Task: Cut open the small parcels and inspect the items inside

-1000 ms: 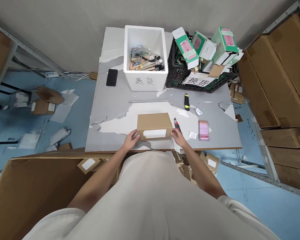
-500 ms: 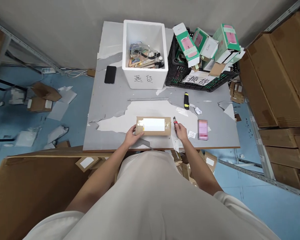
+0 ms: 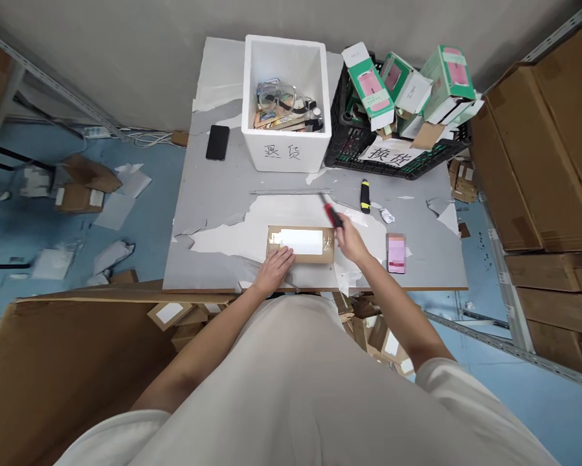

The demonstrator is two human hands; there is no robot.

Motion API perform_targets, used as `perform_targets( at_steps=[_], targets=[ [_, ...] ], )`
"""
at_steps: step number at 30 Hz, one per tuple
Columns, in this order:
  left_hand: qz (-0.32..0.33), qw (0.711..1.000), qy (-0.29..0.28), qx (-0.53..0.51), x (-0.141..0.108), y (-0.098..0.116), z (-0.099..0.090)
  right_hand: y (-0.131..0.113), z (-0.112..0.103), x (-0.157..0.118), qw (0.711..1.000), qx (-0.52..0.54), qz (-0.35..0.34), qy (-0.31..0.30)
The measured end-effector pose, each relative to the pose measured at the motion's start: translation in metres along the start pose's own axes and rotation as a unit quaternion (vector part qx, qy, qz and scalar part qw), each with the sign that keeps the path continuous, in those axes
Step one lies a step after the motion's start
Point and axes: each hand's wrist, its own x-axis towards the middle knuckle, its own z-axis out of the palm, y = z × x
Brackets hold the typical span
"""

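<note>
A small brown cardboard box with a white label and clear tape lies flat near the table's front edge. My left hand rests on its front left part, fingers stretched out over the top and the label's edge. In my right hand is a red and black utility knife, raised by the box's right end and pointing away from me, slightly blurred. The knife appears apart from the box. A phone with a pink screen lies to the right of that hand.
Farther back stand a white foam bin holding goggles and other items, and a black crate of green-and-white boxes. A yellow-black cutter, crumpled paper and a black phone lie on the torn-covered table. A large carton stands front left.
My left hand has moved from the box's left end onto its front top. My right hand has lifted the knife up and away from me, with its tip swung to the left.
</note>
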Motion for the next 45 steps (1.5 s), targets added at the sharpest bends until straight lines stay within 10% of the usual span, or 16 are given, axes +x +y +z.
perform_targets(
  at_steps=[3, 7, 29, 45],
  targets=[
    [0.022, 1.0, -0.015, 0.016, 0.003, -0.008, 0.009, -0.047, -0.004, 0.016, 0.975, -0.069, -0.156, -0.141],
    [0.029, 0.999, -0.015, 0.024, 0.001, -0.012, 0.014, -0.075, 0.003, 0.031, 0.923, -0.194, -0.201, -0.266],
    [0.047, 0.998, 0.005, 0.052, 0.001, -0.016, 0.021, -0.101, -0.01, 0.022, 0.861, -0.371, -0.168, -0.306],
    [-0.014, 0.999, -0.043, 0.012, 0.009, -0.014, 0.021, -0.006, -0.103, -0.053, 0.877, -0.387, -0.067, -0.276]
  ],
)
